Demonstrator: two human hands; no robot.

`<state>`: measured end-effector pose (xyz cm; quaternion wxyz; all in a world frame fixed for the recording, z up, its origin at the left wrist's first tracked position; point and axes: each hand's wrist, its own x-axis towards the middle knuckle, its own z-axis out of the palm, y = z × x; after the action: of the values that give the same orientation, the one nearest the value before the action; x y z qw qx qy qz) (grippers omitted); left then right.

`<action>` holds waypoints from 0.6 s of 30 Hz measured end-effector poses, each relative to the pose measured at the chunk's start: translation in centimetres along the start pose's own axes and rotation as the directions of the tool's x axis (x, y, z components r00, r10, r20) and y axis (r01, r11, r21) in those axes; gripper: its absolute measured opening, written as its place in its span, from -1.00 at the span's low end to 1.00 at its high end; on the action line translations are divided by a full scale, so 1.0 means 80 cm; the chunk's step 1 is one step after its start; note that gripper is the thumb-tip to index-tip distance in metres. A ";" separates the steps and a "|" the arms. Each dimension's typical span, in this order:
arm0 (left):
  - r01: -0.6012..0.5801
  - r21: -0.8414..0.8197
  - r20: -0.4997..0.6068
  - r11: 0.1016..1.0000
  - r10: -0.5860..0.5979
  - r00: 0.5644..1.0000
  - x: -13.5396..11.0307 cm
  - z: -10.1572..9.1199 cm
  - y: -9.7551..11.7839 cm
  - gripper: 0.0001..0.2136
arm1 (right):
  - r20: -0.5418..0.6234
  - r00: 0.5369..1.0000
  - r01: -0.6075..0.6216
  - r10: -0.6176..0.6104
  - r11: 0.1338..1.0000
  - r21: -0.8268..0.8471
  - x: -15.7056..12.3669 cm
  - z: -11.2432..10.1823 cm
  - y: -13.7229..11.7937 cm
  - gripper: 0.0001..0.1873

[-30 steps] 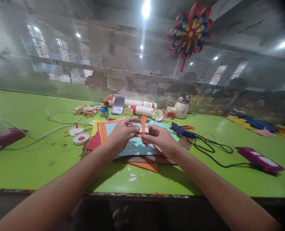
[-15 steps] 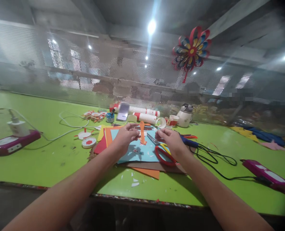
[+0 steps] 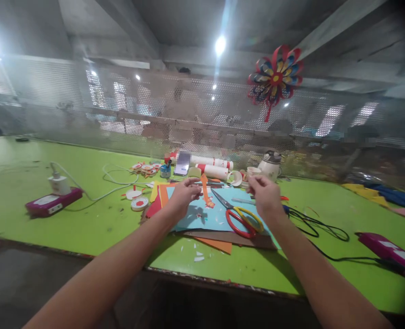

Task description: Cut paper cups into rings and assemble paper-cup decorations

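My left hand (image 3: 183,199) is closed in a pinch, its fingertips at the left edge of an orange paper strip (image 3: 206,193) that rises at a slant over light blue paper (image 3: 191,220). To the right, my right hand (image 3: 266,197) hovers above the table with thumb and fingers pressed together. Whatever lies between those fingers is too small to make out. Between the hands, scissors (image 3: 239,219) with red and yellow handles rest on the blue paper, blades partly spread. Small red and white scraps (image 3: 199,216) lie on the sheet.
White-and-red paper rolls (image 3: 212,171), a propped phone (image 3: 182,165), a blue jar (image 3: 165,171) and a kettle (image 3: 270,164) stand behind. Round paper pieces (image 3: 139,204) lie left. Purple power strips (image 3: 55,202) with cables flank both sides. Orange paper (image 3: 216,246) juts out in front.
My right hand has moved right, away from the scissors and the left hand, uncovering the yellow handle. The orange strip leans more. The whole view has shifted slightly.
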<state>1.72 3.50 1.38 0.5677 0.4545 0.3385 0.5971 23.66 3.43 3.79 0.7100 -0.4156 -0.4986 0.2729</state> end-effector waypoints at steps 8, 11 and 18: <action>0.013 0.015 -0.042 1.000 -0.012 0.999 0.003 0.001 -0.008 -0.67 | 0.122 0.979 -0.153 0.162 0.985 -0.085 0.021 -0.018 0.016 -0.60; 0.021 0.002 0.034 1.000 -0.021 0.999 -0.003 0.007 -0.006 -0.66 | 0.341 0.904 -0.212 0.258 0.963 -0.167 -0.008 0.006 0.026 -0.59; 0.034 -0.041 0.177 0.999 -0.026 0.984 -0.013 0.014 -0.002 -0.68 | 0.559 0.759 -0.302 0.334 0.941 -0.153 -0.046 0.028 0.018 -0.65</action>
<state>2.73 2.39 1.48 0.6143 0.4879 0.2806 0.5530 20.28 1.97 1.13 0.4572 -0.4106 -0.6192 0.4889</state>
